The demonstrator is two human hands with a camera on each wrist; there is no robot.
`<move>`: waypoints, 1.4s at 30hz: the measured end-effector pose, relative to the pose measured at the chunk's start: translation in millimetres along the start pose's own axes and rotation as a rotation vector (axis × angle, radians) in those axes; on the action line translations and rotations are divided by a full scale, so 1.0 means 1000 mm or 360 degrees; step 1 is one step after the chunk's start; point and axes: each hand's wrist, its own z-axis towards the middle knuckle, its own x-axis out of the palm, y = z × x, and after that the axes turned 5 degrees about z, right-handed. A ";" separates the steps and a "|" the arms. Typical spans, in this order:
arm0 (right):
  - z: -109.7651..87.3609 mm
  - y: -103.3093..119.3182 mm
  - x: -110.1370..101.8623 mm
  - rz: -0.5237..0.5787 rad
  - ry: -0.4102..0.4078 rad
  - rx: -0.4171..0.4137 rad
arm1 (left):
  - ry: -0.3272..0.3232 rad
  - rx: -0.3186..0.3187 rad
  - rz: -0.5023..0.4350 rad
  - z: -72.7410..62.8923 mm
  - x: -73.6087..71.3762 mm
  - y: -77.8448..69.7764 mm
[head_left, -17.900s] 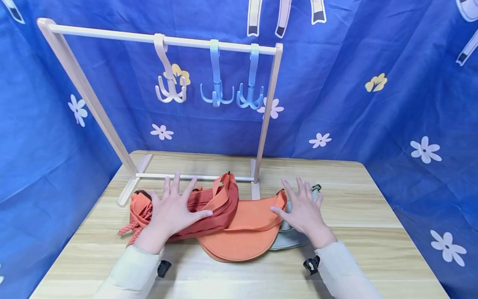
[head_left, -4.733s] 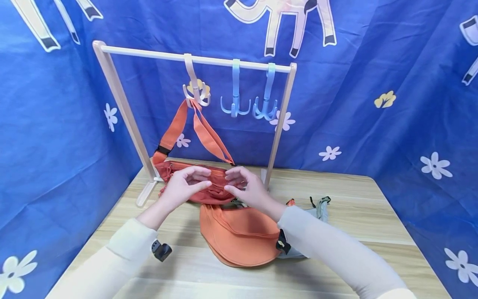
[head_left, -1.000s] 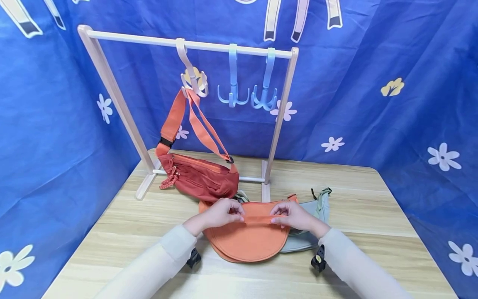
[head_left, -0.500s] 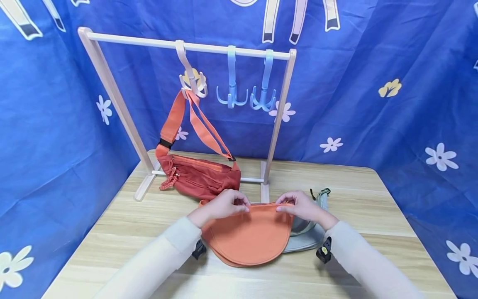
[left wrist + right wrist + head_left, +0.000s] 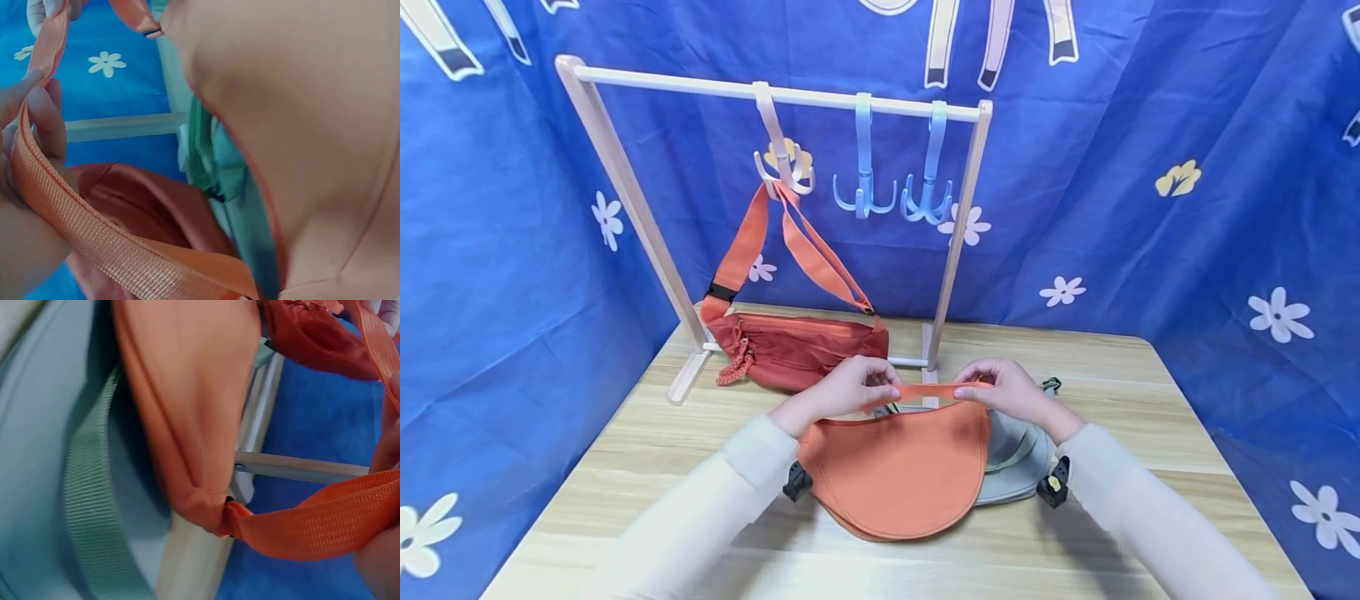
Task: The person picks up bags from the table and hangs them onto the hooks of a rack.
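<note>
My left hand [image 5: 853, 387] and right hand [image 5: 1006, 389] pinch an orange webbing strap [image 5: 927, 391] a short way apart, holding it taut between them. Below it hangs a half-moon orange bag [image 5: 898, 479], its lower edge close over the table. In the left wrist view the strap [image 5: 119, 240] loops across the fingers; in the right wrist view the strap [image 5: 319, 525] runs from the bag's corner to the hand. Partly behind the orange bag lies a grey-green bag [image 5: 1017, 482] with a green strap [image 5: 94, 506].
A wooden rack [image 5: 958, 233] stands at the back. From its pale pinkish hook [image 5: 784, 171] a red waist bag [image 5: 805, 348] hangs by its orange strap. Two blue hooks, one left [image 5: 864, 179] and one right [image 5: 927, 187], carry nothing. Blue printed cloth [image 5: 1112, 208] surrounds the table.
The red waist bag went from the table to the pale hook earlier. Since then, both hands took the orange bag's strap and have lifted it up and away, tilting the bag upright.
</note>
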 end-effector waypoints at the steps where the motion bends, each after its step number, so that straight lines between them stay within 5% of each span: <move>1: 0.001 0.003 -0.001 0.0004 -0.0014 -0.0009 | -0.0001 -0.0012 -0.0026 0.000 -0.003 -0.002; 10: 0.015 0.040 0.000 0.0002 -0.0170 -0.0112 | -0.0046 -0.0158 -0.0147 -0.002 -0.039 -0.028; 19: 0.020 0.103 0.004 -0.0052 -0.0288 -0.0268 | -0.0216 -0.0129 -0.0088 0.001 -0.072 -0.037; 27: 0.048 0.099 0.002 -0.0054 -0.0391 -0.0253 | -0.0328 -0.0169 -0.0079 0.000 -0.096 -0.050; 42: 0.073 0.145 0.014 -0.0018 -0.0571 -0.0319 | -0.0537 -0.0271 -0.0049 -0.006 -0.135 -0.064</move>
